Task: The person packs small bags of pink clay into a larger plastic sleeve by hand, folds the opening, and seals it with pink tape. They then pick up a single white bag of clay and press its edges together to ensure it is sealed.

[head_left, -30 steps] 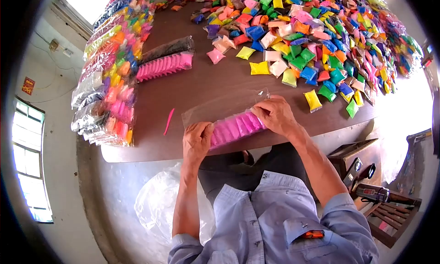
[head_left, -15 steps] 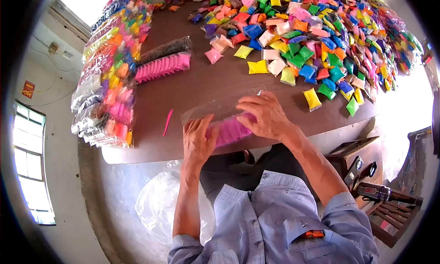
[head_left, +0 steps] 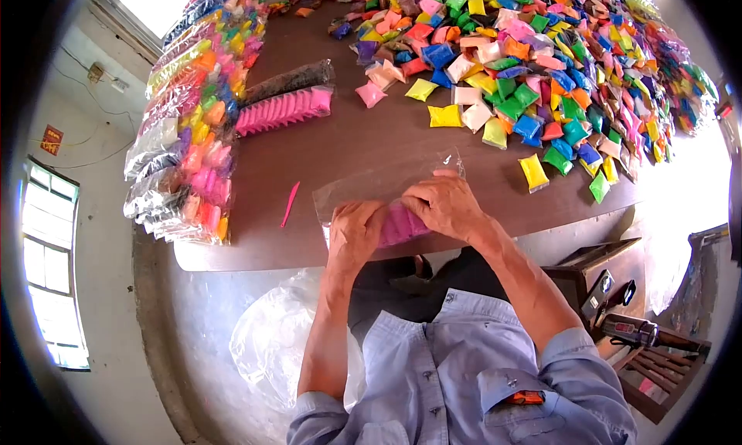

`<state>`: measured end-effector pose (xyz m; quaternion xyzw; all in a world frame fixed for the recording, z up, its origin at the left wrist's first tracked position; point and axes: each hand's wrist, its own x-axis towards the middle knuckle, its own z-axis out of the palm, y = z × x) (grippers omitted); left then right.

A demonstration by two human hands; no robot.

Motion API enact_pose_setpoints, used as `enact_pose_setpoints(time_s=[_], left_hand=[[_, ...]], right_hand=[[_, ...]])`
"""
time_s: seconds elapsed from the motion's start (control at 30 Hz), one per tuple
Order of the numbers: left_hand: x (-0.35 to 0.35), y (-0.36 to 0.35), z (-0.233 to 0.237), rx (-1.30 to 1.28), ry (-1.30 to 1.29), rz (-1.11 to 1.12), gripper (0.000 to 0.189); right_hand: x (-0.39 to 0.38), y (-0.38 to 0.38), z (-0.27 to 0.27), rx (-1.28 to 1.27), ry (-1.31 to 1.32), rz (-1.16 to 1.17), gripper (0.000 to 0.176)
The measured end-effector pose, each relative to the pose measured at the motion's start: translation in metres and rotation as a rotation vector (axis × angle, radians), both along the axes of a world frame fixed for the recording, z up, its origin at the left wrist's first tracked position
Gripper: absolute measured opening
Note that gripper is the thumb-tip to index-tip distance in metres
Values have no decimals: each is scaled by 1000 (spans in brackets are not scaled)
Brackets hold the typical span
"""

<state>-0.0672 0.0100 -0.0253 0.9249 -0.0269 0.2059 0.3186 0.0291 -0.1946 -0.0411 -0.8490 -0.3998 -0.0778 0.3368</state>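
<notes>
A clear plastic bag holding a row of pink packets [head_left: 400,225] lies at the table's front edge, its loose film spread out behind my hands. My left hand [head_left: 356,227] grips the left part of the bag with curled fingers. On the right part, my right hand [head_left: 442,204] has its fingers bent over the film and the packets. Both hands hide some of the pink packets. To the left, a thin pink stick-like tool [head_left: 290,204] rests on the table.
Behind lie a bagged row of pink packets [head_left: 284,112] and a dark bagged row [head_left: 287,82]. Stacked bags of colourful packets [head_left: 193,144] line the left side. A large heap of loose packets [head_left: 510,82] covers the back right. A wooden stool [head_left: 599,279] stands at right.
My left hand has slid right, nearer my right hand, its fingers now curled in over the bag. The whole view has shifted slightly.
</notes>
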Motion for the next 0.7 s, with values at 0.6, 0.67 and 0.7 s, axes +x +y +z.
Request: enact_pose_setpoints(time_s=[0.6,0.67,0.7], left_hand=[[30,80,0,307,-118,109,33],[35,90,-7,297,-69,114,42],[37,92,-6,212,23,111,41]], right_hand=[[-57,17,13,158,-236,2,26],[-62,21,11,115,-186,42,29],[-62,21,9,84,-188,48,33]])
